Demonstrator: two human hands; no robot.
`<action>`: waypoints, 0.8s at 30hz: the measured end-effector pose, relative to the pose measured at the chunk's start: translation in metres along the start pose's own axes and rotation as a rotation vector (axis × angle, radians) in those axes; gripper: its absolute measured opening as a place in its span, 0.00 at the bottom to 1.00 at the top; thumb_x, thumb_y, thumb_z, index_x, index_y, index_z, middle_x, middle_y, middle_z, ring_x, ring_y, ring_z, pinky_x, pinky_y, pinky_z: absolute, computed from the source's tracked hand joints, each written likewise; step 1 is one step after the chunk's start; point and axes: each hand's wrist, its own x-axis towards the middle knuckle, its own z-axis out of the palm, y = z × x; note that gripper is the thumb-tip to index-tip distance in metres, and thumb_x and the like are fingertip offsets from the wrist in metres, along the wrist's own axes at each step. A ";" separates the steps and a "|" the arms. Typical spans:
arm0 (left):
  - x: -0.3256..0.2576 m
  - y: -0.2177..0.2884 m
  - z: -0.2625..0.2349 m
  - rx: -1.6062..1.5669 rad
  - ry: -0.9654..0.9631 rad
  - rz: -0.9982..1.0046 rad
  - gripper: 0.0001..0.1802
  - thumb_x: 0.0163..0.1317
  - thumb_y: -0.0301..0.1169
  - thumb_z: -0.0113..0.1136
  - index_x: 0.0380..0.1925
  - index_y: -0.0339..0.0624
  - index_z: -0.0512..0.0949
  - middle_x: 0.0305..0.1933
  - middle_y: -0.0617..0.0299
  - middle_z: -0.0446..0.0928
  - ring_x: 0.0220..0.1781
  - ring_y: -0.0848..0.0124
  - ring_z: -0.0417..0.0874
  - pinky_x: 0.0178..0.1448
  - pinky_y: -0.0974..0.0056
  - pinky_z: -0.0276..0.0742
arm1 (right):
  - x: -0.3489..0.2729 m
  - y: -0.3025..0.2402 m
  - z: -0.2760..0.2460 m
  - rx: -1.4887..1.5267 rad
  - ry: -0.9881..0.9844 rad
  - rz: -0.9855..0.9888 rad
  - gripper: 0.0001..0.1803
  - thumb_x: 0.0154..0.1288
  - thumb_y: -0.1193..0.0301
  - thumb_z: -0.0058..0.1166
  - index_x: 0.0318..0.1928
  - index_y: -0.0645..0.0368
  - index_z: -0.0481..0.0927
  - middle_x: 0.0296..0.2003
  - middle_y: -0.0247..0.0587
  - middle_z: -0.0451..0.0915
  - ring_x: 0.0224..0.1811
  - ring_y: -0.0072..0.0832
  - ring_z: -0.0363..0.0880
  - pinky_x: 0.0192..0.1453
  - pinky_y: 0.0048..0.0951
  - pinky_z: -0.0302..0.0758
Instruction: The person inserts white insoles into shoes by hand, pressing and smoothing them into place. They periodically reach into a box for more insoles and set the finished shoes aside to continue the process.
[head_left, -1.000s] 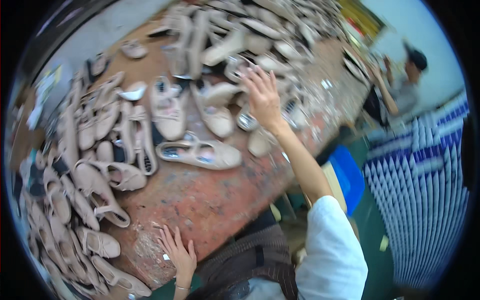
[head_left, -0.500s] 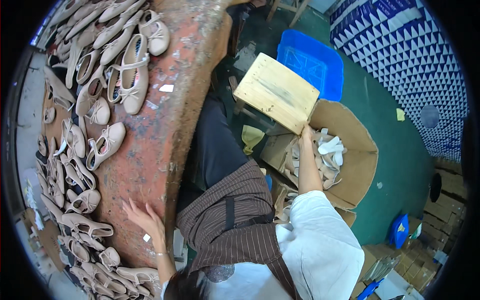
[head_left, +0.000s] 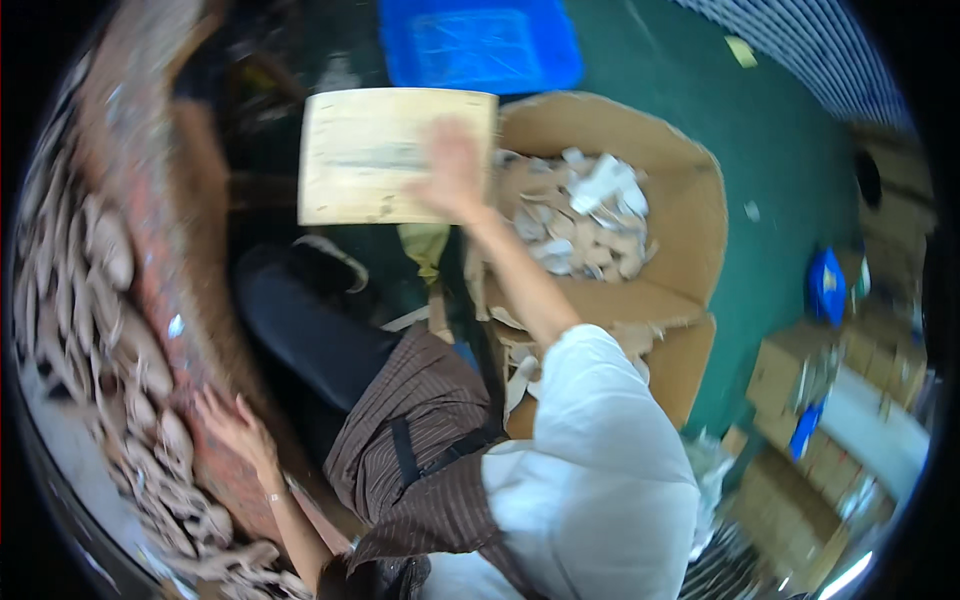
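My left hand (head_left: 238,432) rests on the worn red tabletop (head_left: 165,290) at the left, its fingers stretched out and holding nothing. Beige flat shoes (head_left: 150,350) lie piled close by it. Out in front, my right hand (head_left: 450,175), smeared by motion, is over the right part of a pale wooden stool seat (head_left: 365,150). Its fingers look spread and flat, and I see no grip on the edge. Whether the palm presses on the wood is hard to make out.
A cardboard box (head_left: 690,220) of beige and white scraps (head_left: 600,200) stands right of the stool, with a second box (head_left: 690,375) nearer me. A blue plastic bin (head_left: 480,45) sits beyond. More cartons (head_left: 790,370) are stacked at the right. A yellowish cloth (head_left: 425,245) hangs below the seat.
My view has swung to the right, so table and shoes appear farther left. My right hand has gone from the stool's near corner to over its top. My left hand stays on the table.
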 end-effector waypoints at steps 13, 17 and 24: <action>0.016 0.030 -0.021 -0.021 0.016 -0.059 0.33 0.64 0.35 0.61 0.68 0.43 0.66 0.75 0.44 0.58 0.76 0.46 0.57 0.76 0.44 0.52 | 0.008 -0.007 0.036 -0.088 -0.063 -0.135 0.35 0.66 0.49 0.54 0.69 0.52 0.68 0.72 0.45 0.62 0.77 0.43 0.54 0.78 0.55 0.47; 0.025 0.025 -0.028 -0.047 -0.046 -0.166 0.36 0.60 0.40 0.64 0.68 0.46 0.66 0.77 0.47 0.55 0.78 0.48 0.54 0.78 0.41 0.46 | 0.002 -0.012 0.049 -0.148 -0.023 -0.168 0.34 0.64 0.52 0.56 0.67 0.53 0.70 0.72 0.41 0.62 0.77 0.42 0.54 0.78 0.56 0.46; 0.007 0.014 -0.050 -0.147 -0.165 -0.251 0.37 0.57 0.46 0.66 0.67 0.49 0.69 0.75 0.44 0.57 0.76 0.47 0.57 0.76 0.37 0.46 | -0.011 -0.037 0.027 -0.210 -0.213 -0.078 0.32 0.70 0.62 0.48 0.71 0.58 0.63 0.75 0.47 0.57 0.79 0.43 0.48 0.79 0.54 0.42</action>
